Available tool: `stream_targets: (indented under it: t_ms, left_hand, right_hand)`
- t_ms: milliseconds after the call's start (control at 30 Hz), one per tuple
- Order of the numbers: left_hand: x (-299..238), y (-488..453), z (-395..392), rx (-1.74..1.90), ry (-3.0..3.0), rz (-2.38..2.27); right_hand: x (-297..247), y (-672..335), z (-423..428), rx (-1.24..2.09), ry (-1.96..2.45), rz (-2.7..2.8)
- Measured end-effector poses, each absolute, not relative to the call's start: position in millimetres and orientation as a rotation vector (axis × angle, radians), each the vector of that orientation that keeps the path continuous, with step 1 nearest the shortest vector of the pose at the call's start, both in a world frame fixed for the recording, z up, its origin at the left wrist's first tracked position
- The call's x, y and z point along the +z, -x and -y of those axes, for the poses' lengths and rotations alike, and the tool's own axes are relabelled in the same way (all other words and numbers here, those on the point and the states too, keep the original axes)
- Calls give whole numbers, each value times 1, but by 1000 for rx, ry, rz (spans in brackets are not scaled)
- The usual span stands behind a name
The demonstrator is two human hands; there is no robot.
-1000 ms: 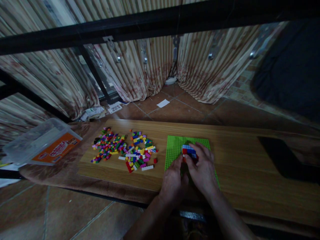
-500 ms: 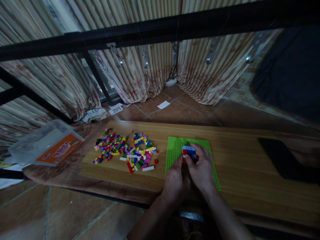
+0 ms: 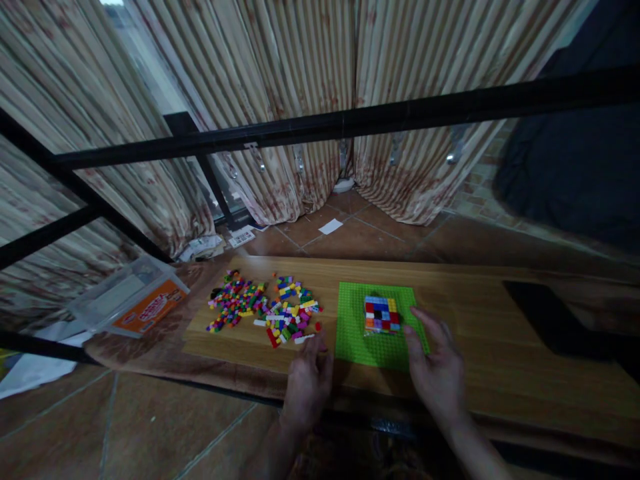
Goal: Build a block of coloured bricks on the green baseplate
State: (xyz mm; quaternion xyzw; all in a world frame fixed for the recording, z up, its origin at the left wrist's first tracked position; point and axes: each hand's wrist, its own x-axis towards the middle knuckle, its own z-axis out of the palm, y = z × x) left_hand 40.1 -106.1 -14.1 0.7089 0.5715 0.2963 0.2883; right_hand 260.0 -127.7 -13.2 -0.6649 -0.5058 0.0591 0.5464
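Note:
On the green baseplate [image 3: 353, 347] sits a small square block of toy bricks [image 3: 383, 315] in red, blue, yellow and white, with a dark gap in its middle. My right hand [image 3: 435, 357] hovers at the plate's right edge, its thumb and fingers spread and holding nothing. Left of the plate, my left hand [image 3: 307, 373] points its loosely bent fingers at the near right edge of the brick pile [image 3: 293, 317]. A single red brick [image 3: 318, 327] lies just beyond its fingertips, next to a long white brick [image 3: 303, 339].
A second pile of small bricks [image 3: 237, 300] lies further left on the wooden board [image 3: 480, 300]. Past its left end is a clear plastic box [image 3: 133, 297] with an orange label. A flat black object [image 3: 550, 320] lies at the right, and a black metal bar [image 3: 320, 130] crosses behind.
Both hands have come off the brick block, which now shows on the baseplate. My left hand moved left to the pile; my right hand moved right and spread. The view has tilted up.

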Motion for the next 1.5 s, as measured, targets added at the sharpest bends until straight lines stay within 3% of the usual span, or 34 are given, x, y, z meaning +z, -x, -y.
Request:
stream_targets:
  t_ms: [233, 600, 833, 1167, 1500]
  left_hand:
    - [-11, 4, 93, 568, -2008, -1880]
    - [-15, -9, 77, 313, -2314, -1875]
    - [-5, -34, 81, 600, -2390, -1767]
    - [5, -92, 81, 784, -2315, -1312]
    - [6, -110, 68, 848, -2303, -1103]
  right_hand:
    - [-40, -292, 170, 143, 1740, 1190]
    - [-53, -344, 202, 82, 1891, 1113]
    - [-60, -337, 197, 152, 1840, 1120]
    - [-29, -294, 168, 319, 1613, 1301]
    - [-8, -276, 119, 217, 1514, 1613]
